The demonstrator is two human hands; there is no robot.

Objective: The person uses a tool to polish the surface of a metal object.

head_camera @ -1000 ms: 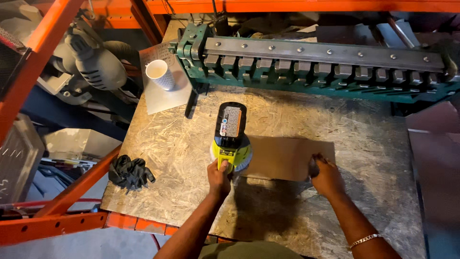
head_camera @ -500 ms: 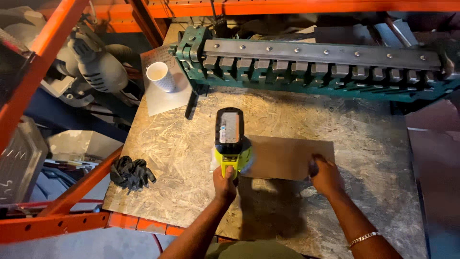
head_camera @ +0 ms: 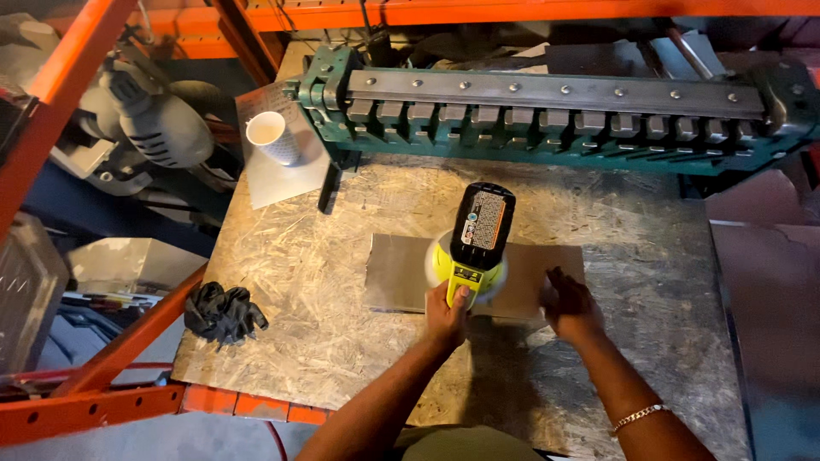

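A: Bench top, chipboard (head_camera: 282, 282), set in an orange steel rack (head_camera: 128, 341). Centre of frame: flat grey metal sheet (head_camera: 395, 271) lying loose on the board. On it: your yellow-green cordless sander (head_camera: 475, 248), black battery pack uppermost.

B: Hands?

A: Your left hand (head_camera: 446, 314) is clenched round the sander's rear grip. Your right hand (head_camera: 571, 306) lies flat, fingers spread, pressing the sheet's lower right corner; it grasps nothing.

B: Risks?

A: Item one: no clamp shows on the sheet. If your right hand lifts or slides, the sander could likely spin or shove the sheet across the board. Item two: your right fingers sit near the pad; a drift rightward would probably meet them. Item three: bare skin on a sheet edge, a possible cut.

B: Surroundings?

A: Upper frame: green metal brake (head_camera: 547, 111), just behind the sheet, which limits forward travel. Upper left: white paper cup (head_camera: 272, 137) on a pale sheet. Lower left: crumpled black gloves (head_camera: 224, 312), unworn, well apart from your hands. Far left: grey power tool (head_camera: 158, 128) stored off the bench.
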